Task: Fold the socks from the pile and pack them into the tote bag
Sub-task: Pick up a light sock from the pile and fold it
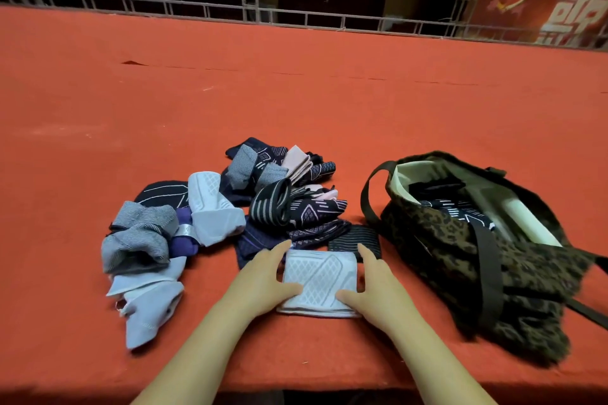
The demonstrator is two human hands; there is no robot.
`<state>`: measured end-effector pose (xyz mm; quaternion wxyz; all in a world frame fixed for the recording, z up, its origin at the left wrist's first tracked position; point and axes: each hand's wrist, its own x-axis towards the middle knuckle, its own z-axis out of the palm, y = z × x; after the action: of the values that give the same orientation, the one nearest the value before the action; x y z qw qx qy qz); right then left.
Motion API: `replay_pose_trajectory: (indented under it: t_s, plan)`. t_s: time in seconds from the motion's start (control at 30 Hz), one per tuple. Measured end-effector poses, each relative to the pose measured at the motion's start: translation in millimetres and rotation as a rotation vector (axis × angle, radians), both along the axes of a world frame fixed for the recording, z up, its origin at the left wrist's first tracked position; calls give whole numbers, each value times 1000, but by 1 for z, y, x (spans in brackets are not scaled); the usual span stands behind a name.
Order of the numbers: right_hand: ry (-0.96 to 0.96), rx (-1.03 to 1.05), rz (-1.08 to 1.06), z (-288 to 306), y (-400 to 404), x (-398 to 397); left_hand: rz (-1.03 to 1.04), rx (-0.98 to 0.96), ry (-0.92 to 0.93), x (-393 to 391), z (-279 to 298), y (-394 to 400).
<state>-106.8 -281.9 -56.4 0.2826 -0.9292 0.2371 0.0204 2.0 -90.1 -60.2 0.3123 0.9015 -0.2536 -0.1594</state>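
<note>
Big counter (296,102) covered in orange-red cloth, with a faint crease line running across it and a little dark nick in the cloth around 10 o'clock. Behind it there's a grey metal truss railing (204,10) along the far edge, all dark past that. Up at 2 o'clock, a red banner (539,0) with white lettering and a yellow swoosh.
</note>
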Motion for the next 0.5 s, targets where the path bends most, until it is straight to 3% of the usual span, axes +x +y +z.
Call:
replay_pose_trajectory:
  t_s: [0.1, 0.17, 0.3, 0.5]
  plan:
    - [-63, -269, 122, -3, -1, 1, -29, -25, -211, 3, -7, -6]
    - [-20, -343, 285, -6, 2, 5, -87, 95, -253, 5, -12, -13]
    - [115, -345, 384, -26, 2, 8, -105, 298, -331, 11, -24, -23]
    - [86, -225, 320, -20, -8, 21, -2, 211, -264, 26, -10, -34]
